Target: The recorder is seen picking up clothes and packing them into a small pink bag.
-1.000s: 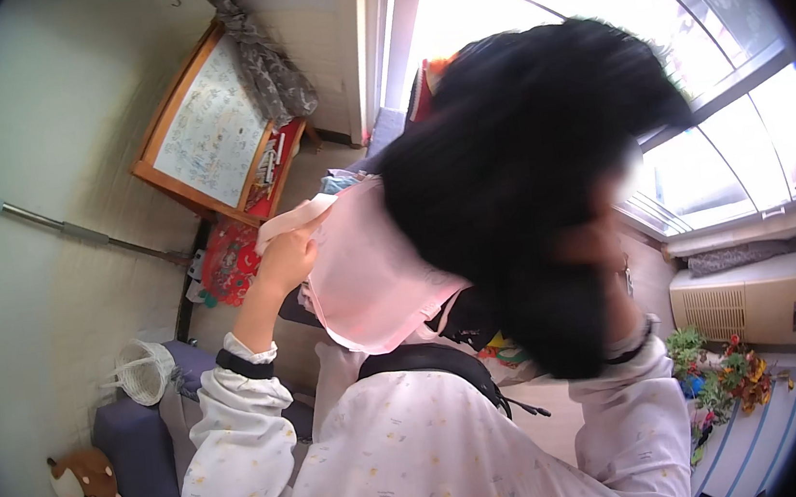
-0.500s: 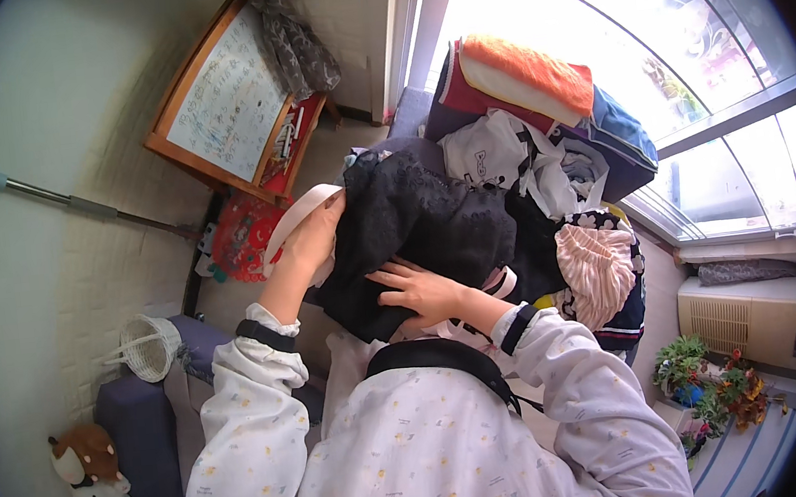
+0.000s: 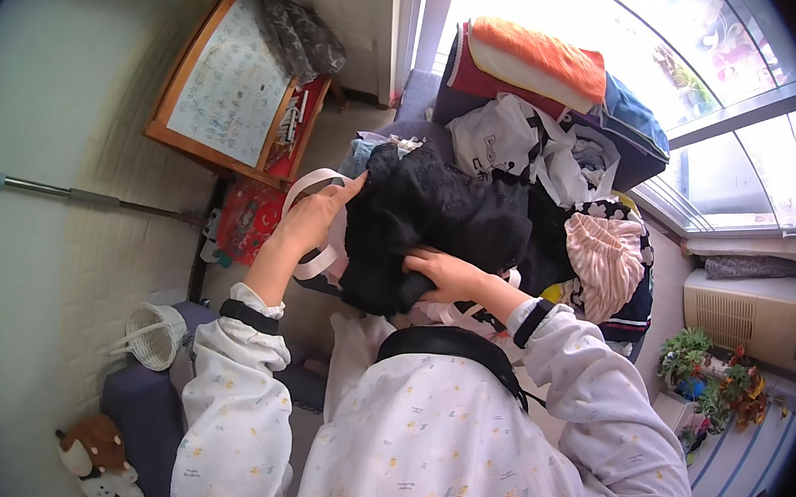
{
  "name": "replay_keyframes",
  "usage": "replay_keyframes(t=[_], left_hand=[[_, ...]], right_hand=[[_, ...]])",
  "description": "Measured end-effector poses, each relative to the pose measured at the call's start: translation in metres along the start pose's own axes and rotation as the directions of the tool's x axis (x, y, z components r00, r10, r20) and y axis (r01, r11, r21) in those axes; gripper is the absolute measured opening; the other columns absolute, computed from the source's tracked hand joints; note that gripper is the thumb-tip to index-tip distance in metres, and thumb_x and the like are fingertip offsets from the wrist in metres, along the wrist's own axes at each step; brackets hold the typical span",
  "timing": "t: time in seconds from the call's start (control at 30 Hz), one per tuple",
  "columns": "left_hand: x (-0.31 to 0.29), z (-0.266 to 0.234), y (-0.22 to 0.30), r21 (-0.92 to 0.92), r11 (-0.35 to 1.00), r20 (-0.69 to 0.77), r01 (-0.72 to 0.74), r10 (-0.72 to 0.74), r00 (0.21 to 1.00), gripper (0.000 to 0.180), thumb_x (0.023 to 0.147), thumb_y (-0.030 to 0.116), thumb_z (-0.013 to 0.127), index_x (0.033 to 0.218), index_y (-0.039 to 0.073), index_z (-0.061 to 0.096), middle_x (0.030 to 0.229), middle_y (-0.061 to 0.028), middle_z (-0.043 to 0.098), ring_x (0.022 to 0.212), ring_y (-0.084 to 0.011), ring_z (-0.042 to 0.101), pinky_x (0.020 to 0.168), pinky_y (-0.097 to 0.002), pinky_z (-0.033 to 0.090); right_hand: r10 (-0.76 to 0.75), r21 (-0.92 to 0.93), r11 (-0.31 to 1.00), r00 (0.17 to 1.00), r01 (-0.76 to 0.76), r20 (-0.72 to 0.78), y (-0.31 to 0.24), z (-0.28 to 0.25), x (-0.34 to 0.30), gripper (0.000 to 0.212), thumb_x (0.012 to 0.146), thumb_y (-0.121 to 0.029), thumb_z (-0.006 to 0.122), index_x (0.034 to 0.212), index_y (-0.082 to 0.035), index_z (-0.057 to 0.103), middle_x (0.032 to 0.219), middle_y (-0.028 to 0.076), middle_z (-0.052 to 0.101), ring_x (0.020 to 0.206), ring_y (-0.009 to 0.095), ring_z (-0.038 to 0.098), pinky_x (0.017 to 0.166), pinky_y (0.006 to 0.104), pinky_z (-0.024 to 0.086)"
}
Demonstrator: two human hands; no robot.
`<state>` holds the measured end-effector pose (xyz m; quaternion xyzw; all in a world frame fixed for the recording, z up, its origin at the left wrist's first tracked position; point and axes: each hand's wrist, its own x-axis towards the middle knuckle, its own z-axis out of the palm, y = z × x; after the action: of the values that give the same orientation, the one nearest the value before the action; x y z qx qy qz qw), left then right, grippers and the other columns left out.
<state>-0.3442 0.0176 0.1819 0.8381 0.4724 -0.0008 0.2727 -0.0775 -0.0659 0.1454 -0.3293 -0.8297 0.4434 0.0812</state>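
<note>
A black garment with lace trim (image 3: 433,211) lies bunched before me over other clothes. At its upper left edge, my left hand (image 3: 317,220) pinches the cloth between thumb and fingers. A wide pale pink strap (image 3: 308,178) loops around behind that hand; where it is attached I cannot tell. My right hand (image 3: 447,274) is closed on a fold near the garment's lower edge, its fingertips partly hidden in the fabric. Beneath the garment, some pale pink cloth (image 3: 458,315) shows close to my waist.
To the right lies a ruffled pink garment (image 3: 605,261) on dark patterned clothes. White plastic bags (image 3: 498,136) and a folded orange towel (image 3: 537,45) sit toward the window. A wooden-framed whiteboard (image 3: 231,87) stands far left, a white basket (image 3: 155,337) and plush toys (image 3: 101,464) nearer. Potted plants (image 3: 707,371) are at right.
My right hand has gone from spread flat on the black garment to gripping a fold of it. My left hand has shifted slightly up along the garment's edge, and the pink strap has sagged lower.
</note>
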Motion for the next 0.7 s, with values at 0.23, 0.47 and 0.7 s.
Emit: replay_keyframes(t=[0.23, 0.47, 0.7], left_hand=[[-0.019, 0.001, 0.011, 0.033, 0.999, -0.166, -0.027, 0.032, 0.986, 0.098, 0.074, -0.006, 0.06, 0.148, 0.027, 0.005, 0.131, -0.016, 0.049, 0.115, -0.0333, 0.053, 0.095, -0.0422, 0.044], [-0.04, 0.028, 0.022, -0.306, 0.937, -0.144, 0.168, -0.22, 0.965, 0.097, 0.076, -0.014, 0.045, 0.147, 0.03, -0.004, 0.127, -0.0281, 0.048, 0.098, -0.0473, 0.056, 0.076, -0.0532, 0.049], [-0.047, 0.005, 0.034, -0.362, 0.916, -0.047, 0.172, -0.202, 0.978, 0.096, 0.073, -0.015, 0.044, 0.147, 0.031, 0.002, 0.119, -0.0293, 0.053, 0.09, -0.0466, 0.058, 0.072, -0.0523, 0.049]], right_hand=[[0.35, 0.715, 0.684, 0.925, -0.145, -0.146, 0.024, 0.005, 0.008, 0.049, 0.071, -0.002, 0.064, 0.118, 0.001, 0.049, 0.116, 0.02, 0.058, 0.111, 0.034, 0.054, 0.096, 0.0352, 0.04], [-0.096, 0.042, 0.994, 0.994, 0.098, -0.043, 0.021, 0.028, 0.027, 0.059, 0.069, -0.021, 0.07, 0.123, -0.005, 0.05, 0.134, 0.03, 0.041, 0.122, 0.046, 0.041, 0.105, 0.0426, 0.035], [0.231, 0.014, 0.969, 0.918, -0.248, 0.322, 0.051, 0.052, 0.058, 0.071, 0.073, -0.031, 0.071, 0.133, -0.006, 0.044, 0.127, 0.028, 0.049, 0.117, 0.04, 0.049, 0.102, 0.0404, 0.037]])
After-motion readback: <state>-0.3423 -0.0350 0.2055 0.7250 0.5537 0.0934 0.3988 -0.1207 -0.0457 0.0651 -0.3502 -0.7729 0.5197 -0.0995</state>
